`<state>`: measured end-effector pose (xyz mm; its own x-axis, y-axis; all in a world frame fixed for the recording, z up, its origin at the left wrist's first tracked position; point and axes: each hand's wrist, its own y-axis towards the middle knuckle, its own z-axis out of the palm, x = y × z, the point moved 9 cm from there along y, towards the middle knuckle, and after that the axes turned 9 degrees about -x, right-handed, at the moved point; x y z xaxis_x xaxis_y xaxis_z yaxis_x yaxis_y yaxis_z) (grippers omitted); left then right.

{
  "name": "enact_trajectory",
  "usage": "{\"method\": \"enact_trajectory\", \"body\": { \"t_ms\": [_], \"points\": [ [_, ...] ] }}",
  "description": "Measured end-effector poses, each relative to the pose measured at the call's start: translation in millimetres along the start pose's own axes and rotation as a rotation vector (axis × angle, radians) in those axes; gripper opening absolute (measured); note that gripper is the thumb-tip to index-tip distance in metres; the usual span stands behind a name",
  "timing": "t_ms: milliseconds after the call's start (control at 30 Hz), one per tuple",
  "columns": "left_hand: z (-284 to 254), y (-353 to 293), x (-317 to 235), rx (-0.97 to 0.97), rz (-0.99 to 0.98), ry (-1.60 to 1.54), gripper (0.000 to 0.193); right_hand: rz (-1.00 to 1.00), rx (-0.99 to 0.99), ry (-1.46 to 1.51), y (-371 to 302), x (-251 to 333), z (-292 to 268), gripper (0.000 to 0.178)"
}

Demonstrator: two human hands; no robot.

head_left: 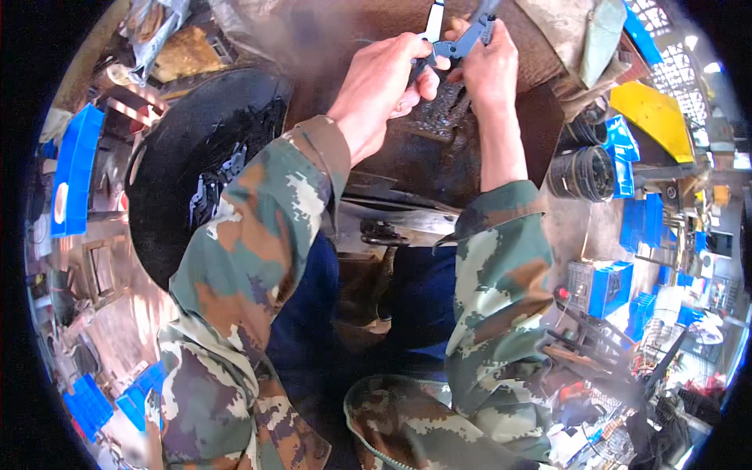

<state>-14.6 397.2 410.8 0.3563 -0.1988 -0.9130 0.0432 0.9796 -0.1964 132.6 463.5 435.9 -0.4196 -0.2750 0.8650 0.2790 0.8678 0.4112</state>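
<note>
A cluttered workshop curves around the picture, with a blue bin (77, 168) at the left edge. In the upper left of the frame stands a round black basin (160, 172), with dark metal parts (231, 166) lying inside. Farther right, a patterned sleeve (258, 204) leads up to the left hand (384, 82), which is narrow, its thumb and fingers pinched on a hinged metal piece (468, 39) at the top centre. Under the hands is a brown bench (536, 121), with small dark bits on it. The right hand (492, 70) curls around the grey side of the piece. Beyond it, toward the right of the frame, are a dark bucket (580, 174), a yellow panel (654, 121) and more blue bins

One risk, I judge, is a pinched finger: several fingertips sit near the pivot, and a sudden swing of the pale arm could catch one. A loose grip by either hand could also let the piece slip onto the bench. The piece lies between the two hands and touches both, just right of the left fingertips and at the upper left of the right palm
</note>
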Motion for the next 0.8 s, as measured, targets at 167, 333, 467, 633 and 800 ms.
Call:
{"method": "enact_trajectory", "body": {
  "t_ms": [167, 333, 467, 633, 800],
  "points": [
    [20, 20, 13, 0.022, -0.086, -0.183, 0.03, -0.026, -0.029, -0.003, -3, 3, -6, 0.017],
    [-2, 27, 30, -0.047, -0.113, -0.193, 0.029, -0.012, 0.001, -0.006, -7, 5, 4, 0.023],
    [-18, 32, 26, -0.142, 0.029, -0.007, 0.024, -0.024, 0.018, 0.125, -1, 8, 4, 0.028],
    [-10, 41, 21, -0.009, 0.233, 0.009, 0.02, -0.013, 0.013, -0.107, 2, 8, 2, 0.027],
    [-19, 39, 12, -0.127, 0.303, 0.469, 0.039, 0.012, 0.011, -0.07, 8, -14, -2, 0.033]
  ]
}}
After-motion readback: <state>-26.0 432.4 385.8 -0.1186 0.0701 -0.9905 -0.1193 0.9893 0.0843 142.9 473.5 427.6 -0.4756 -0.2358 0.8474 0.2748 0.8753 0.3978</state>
